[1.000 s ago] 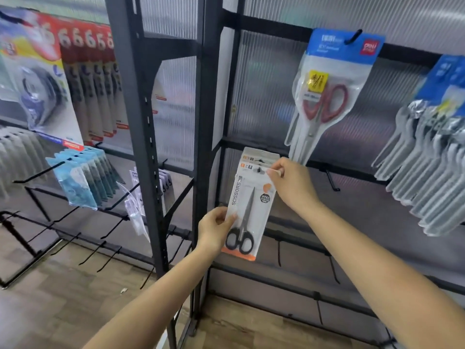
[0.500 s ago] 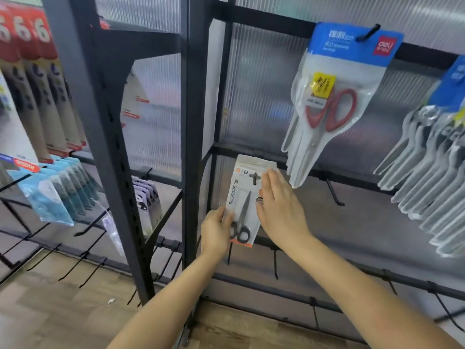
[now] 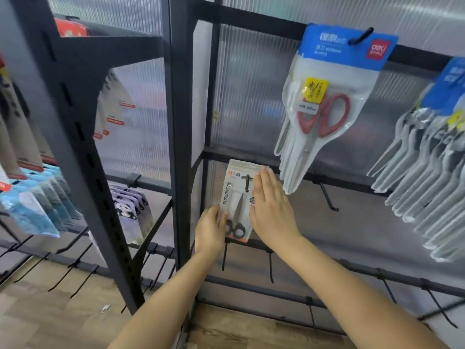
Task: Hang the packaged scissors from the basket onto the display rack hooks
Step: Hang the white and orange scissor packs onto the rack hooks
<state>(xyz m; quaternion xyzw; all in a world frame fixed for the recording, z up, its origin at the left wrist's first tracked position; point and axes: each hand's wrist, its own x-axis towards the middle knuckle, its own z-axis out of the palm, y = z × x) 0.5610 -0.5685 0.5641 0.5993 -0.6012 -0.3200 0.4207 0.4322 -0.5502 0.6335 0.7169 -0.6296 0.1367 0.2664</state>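
Flat glossy scissors pack (image 3: 235, 197) on black hook (image 3: 247, 182); L hand (image 3: 210, 230) grips its edge, R hand (image 3: 273, 210) flat, fingers straight, pressing it.

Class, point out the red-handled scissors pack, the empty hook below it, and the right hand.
Red-handled scissors pack (image 3: 327, 114): head view, red handles.
Empty hook (image 3: 328, 197): head view, its shaft.
Right hand (image 3: 273, 210): head view, its back.

To my left, blue packets (image 3: 37, 212) hang in a row, with panda packs (image 3: 128, 210) behind the dark post (image 3: 83, 152). Red-topped cards (image 3: 20, 147) sit at the far left. I see wood floor (image 3: 63, 321) below, with a scrap (image 3: 105, 308) lying on it.
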